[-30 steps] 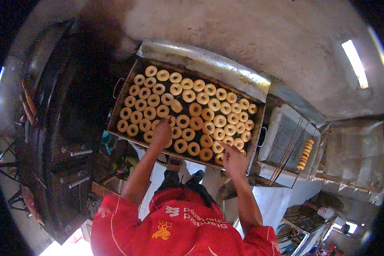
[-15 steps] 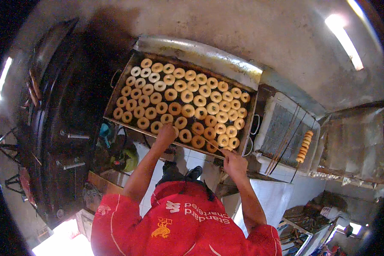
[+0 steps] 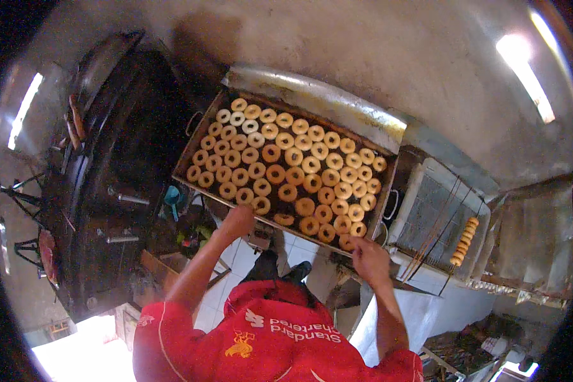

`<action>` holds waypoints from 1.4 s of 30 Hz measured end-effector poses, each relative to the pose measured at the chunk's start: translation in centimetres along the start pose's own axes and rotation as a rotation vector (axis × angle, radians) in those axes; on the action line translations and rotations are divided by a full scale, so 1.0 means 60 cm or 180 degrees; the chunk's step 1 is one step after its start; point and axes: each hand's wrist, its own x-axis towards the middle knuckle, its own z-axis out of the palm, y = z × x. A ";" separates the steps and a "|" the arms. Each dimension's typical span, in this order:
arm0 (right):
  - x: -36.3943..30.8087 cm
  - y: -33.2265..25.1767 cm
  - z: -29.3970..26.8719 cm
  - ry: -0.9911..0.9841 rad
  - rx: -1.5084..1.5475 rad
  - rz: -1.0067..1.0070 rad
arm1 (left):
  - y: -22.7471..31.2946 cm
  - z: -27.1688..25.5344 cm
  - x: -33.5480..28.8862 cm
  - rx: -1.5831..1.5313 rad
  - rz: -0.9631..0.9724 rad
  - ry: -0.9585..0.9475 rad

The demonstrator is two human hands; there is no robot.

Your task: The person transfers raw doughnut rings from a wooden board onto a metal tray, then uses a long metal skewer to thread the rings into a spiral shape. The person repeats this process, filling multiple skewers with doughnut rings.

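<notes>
Head view: a near-edge doughnut [image 3: 284, 219] lies right of the left hand [image 3: 238, 221], farther from the right hand [image 3: 369, 258]; whether either grip is closed, cannot tell.

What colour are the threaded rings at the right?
Golden brown; the threaded rings show best in the head view.

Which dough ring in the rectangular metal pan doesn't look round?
The golden-brown dough ring by the front edge of the pan, right of the left hand: it alone shows as a narrow oval.
</notes>
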 end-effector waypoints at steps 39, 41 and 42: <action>0.546 -0.395 0.117 0.0013 0.0027 -0.0472 | -0.503 -0.043 0.246 -0.0102 -0.1826 0.0889; 0.514 -0.333 0.128 -0.0088 0.0145 -0.0332 | -0.494 0.045 0.196 0.0107 -0.1447 0.1170; 0.500 -0.308 0.144 -0.0073 0.0149 -0.0335 | -0.476 0.061 0.196 -0.0012 -0.1412 0.1089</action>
